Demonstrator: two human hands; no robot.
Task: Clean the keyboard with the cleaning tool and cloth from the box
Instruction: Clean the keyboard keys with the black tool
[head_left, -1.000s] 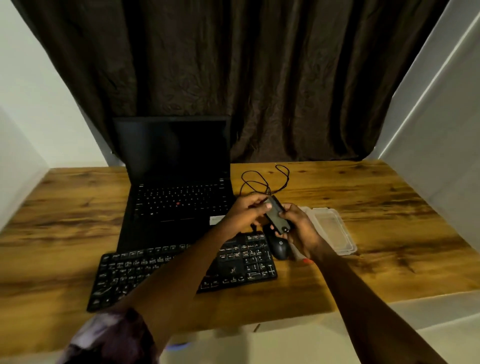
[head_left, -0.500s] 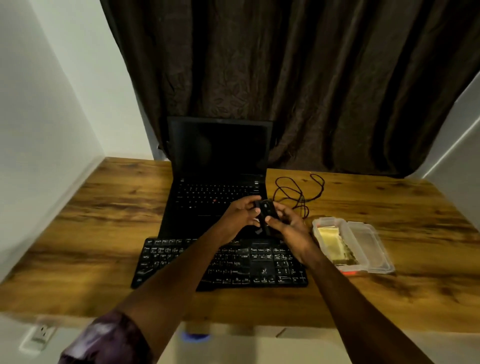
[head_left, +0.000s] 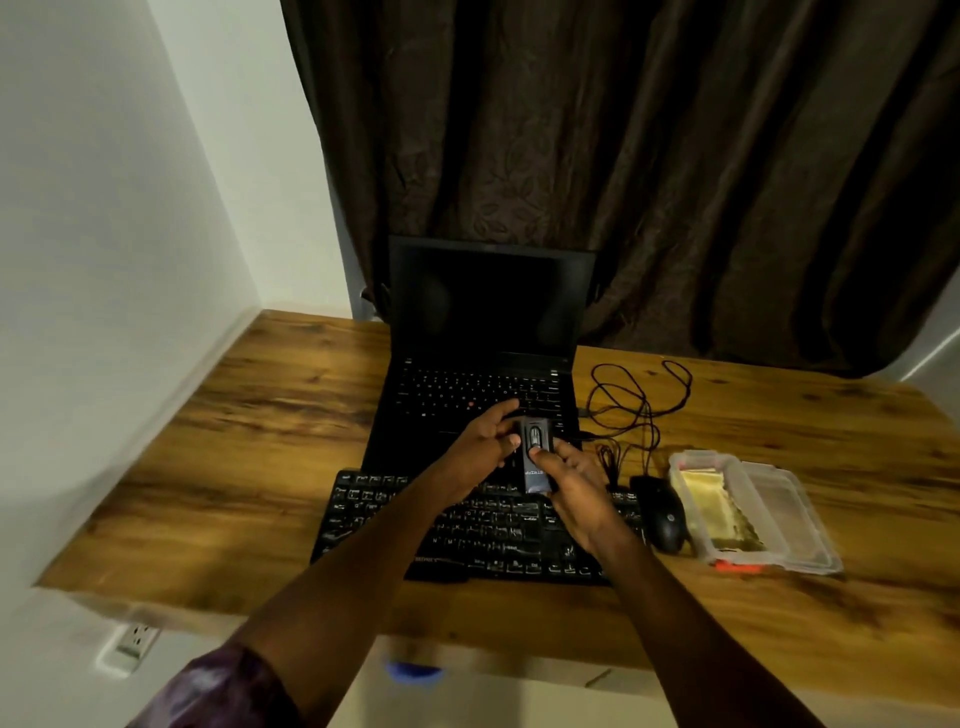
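A dark, oblong cleaning tool (head_left: 535, 457) is held upright above the black keyboard (head_left: 384, 519), which lies flat on the wooden desk (head_left: 234, 467). My left hand (head_left: 483, 447) grips the tool's left side and top. My right hand (head_left: 571, 483) holds its lower part, thumb pressed on its front. At the right stands the clear plastic box (head_left: 779, 519), lid open, with a yellow cloth (head_left: 711, 504) inside.
An open black laptop (head_left: 483, 364) sits behind the keyboard. A black mouse (head_left: 662, 512) lies between keyboard and box, its cable (head_left: 634, 400) coiled behind. White walls flank the desk; a dark curtain (head_left: 623, 156) hangs behind. A wall socket (head_left: 130, 642) is below left.
The view has swung left and down. Both hands stay on the tool, now turned upright with my right thumb on its front.
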